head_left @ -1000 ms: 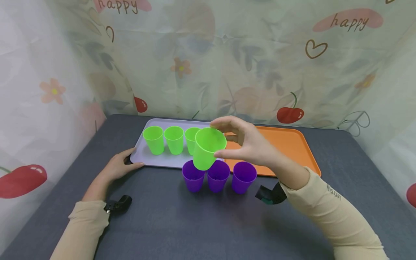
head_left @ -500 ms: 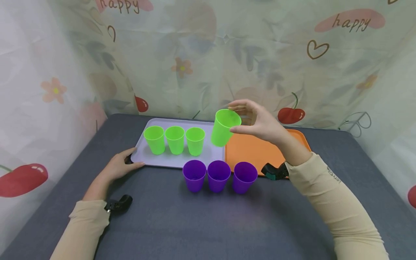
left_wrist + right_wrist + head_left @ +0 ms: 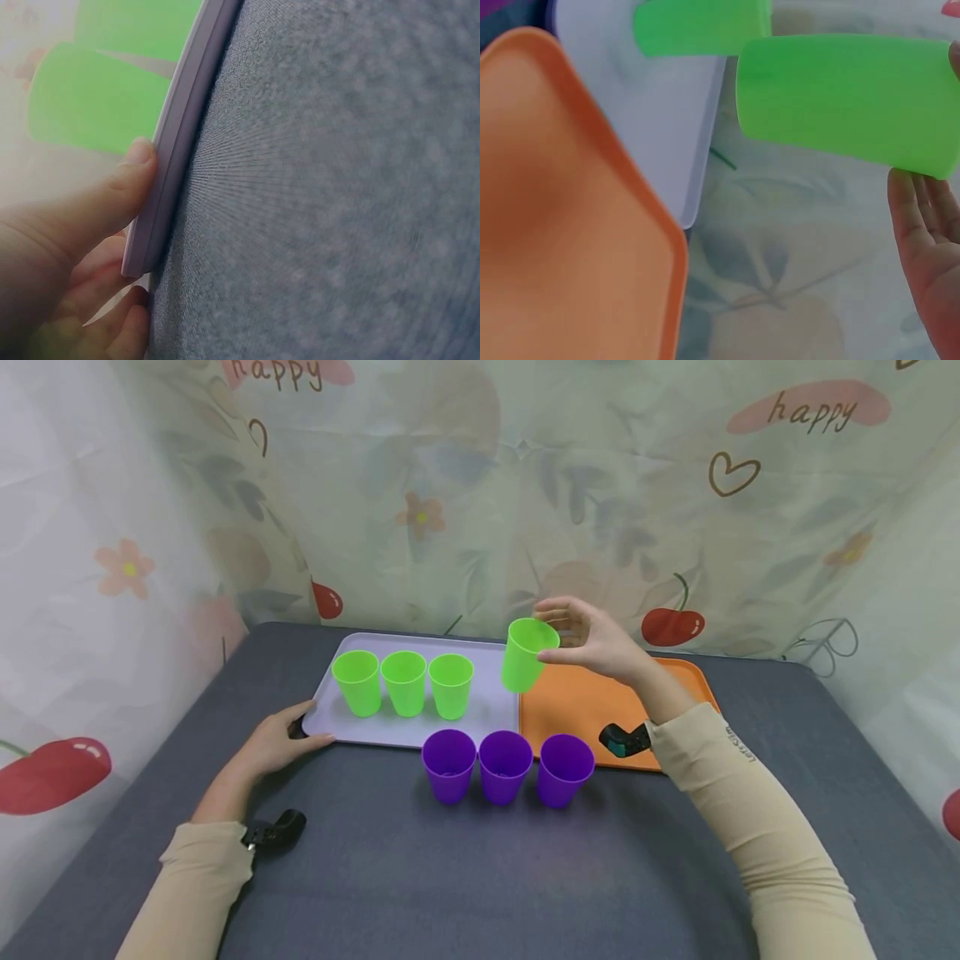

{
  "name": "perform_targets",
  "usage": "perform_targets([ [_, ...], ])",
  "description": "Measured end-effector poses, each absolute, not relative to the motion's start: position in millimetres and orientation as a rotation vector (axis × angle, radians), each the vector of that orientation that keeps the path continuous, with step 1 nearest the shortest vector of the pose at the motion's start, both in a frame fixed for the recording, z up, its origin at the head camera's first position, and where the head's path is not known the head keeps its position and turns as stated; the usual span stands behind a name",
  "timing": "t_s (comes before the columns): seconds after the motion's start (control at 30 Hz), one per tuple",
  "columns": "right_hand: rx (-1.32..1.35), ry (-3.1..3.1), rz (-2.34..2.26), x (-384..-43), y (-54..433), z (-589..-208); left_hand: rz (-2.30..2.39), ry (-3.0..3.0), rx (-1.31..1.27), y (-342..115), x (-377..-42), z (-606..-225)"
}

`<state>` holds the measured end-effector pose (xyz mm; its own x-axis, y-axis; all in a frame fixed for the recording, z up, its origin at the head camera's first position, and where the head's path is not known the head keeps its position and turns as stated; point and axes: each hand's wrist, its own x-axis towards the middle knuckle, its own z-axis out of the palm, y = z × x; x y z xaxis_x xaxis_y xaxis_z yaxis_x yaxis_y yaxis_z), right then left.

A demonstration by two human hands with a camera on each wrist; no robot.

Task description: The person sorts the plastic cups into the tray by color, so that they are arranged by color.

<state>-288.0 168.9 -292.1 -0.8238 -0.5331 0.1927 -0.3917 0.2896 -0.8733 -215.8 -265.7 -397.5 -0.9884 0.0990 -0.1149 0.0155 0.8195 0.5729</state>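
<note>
My right hand grips a green cup near its rim, thumb on the near side and fingers behind. Slightly tilted, this cup hangs over the right end of the lavender tray, close to the orange tray. In the right wrist view the cup shows side-on, clear of the trays. Three more green cups stand in a row on the lavender tray, the rightmost green cup nearest the held one. My left hand holds the lavender tray's left corner, thumb on the rim and fingers curled around the corner.
Three purple cups, among them a middle purple cup, stand in a row on the dark tabletop in front of the trays. A patterned curtain hangs behind and at both sides of the table.
My right hand has carried the green cup back and right, from above the purple cups to the lavender tray's right end, then lowered it slightly. My left hand keeps its place.
</note>
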Motion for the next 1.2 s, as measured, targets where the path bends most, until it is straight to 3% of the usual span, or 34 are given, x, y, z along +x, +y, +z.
perform_targets([
  [1.2, -0.931, 2.227, -1.404, -320, 149, -341, 0.905, 2.866, 0.088, -270, -218, -402],
])
